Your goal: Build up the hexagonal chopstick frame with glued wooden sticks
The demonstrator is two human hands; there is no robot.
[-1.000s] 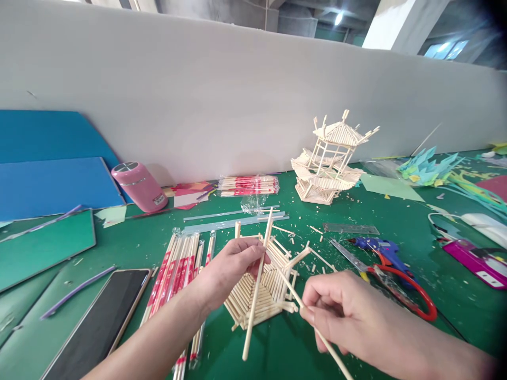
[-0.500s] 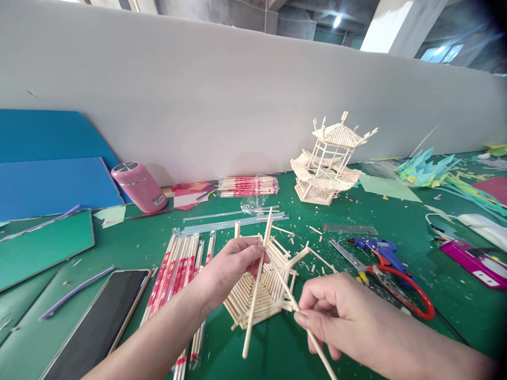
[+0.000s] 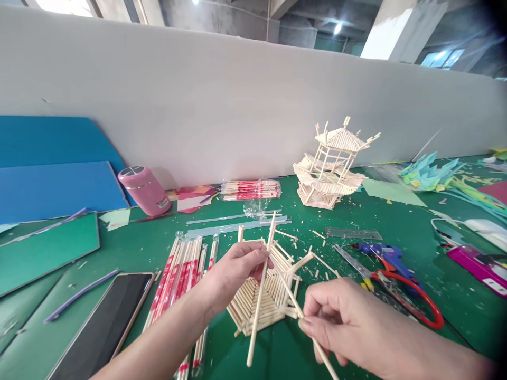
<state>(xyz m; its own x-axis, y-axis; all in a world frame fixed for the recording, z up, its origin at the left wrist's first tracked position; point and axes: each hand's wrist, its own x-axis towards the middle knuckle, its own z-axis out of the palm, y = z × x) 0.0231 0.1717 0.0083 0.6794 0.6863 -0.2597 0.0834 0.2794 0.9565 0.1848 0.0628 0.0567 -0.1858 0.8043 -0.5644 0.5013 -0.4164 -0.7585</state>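
Note:
Pinched between the fingertips of my left hand [image 3: 233,274] is a wooden chopstick [image 3: 258,309], slanting with its lower end toward me. My right hand [image 3: 340,316] grips a second chopstick [image 3: 287,287] between thumb and fingers. Its far end meets the first chopstick at my left fingertips; whether the two touch I cannot tell. Under both, on the green table, lies a partly built chopstick frame [image 3: 265,311] with a slatted, many-sided base and short pieces sticking out at its rim. My left hand covers part of it.
Wrapped chopsticks [image 3: 178,274] and a phone [image 3: 105,322] lie left. A finished-looking chopstick pavilion [image 3: 328,163] stands at the back. Red-handled scissors [image 3: 396,287], a blue glue gun [image 3: 382,253] and a clear ruler [image 3: 354,233] are right. A pink canister [image 3: 146,191] leans back left.
The view has tilted a little, so everything sits slightly lower and to the right. Both hands keep hold of the same chopsticks in almost the same pose.

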